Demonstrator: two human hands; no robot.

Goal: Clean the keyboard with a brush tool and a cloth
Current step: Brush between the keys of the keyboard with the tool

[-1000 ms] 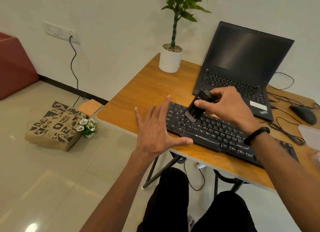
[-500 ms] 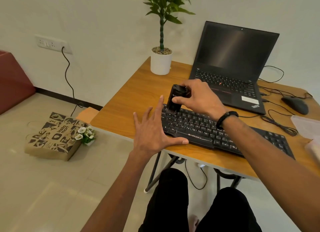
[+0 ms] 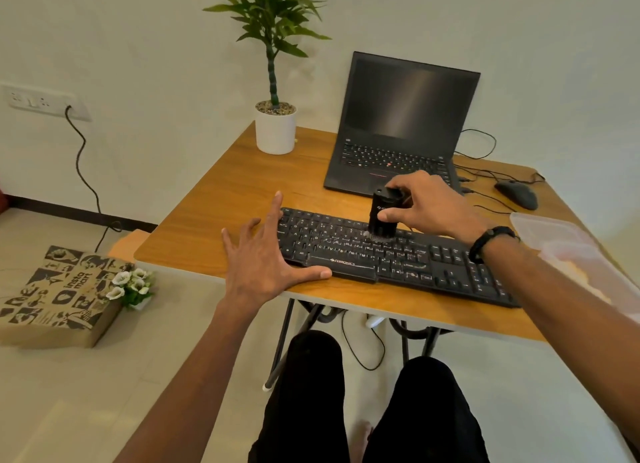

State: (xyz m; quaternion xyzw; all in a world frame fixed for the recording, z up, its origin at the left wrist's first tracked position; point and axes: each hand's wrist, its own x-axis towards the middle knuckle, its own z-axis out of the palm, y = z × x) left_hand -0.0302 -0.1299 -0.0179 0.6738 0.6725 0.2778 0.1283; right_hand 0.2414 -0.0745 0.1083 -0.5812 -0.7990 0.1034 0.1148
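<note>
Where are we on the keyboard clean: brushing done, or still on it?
Brushing is in hand: the right hand holds the brush tool upright, bristles down on the middle keys of the keyboard, while the left hand lies spread against its left end. How much is already brushed can't be told. No cloth is visible, so wiping is left.

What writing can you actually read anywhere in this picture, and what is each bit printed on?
"ZEBRONICS": on the front edge of the black keyboard, below the space bar.
"insta mart": on the brown printed paper bag on the floor.
Keyboard key letters: partly legible, mostly too small.
Logo on the brush tool: too blurred to read.
Laptop key legends: too small to read.
</note>
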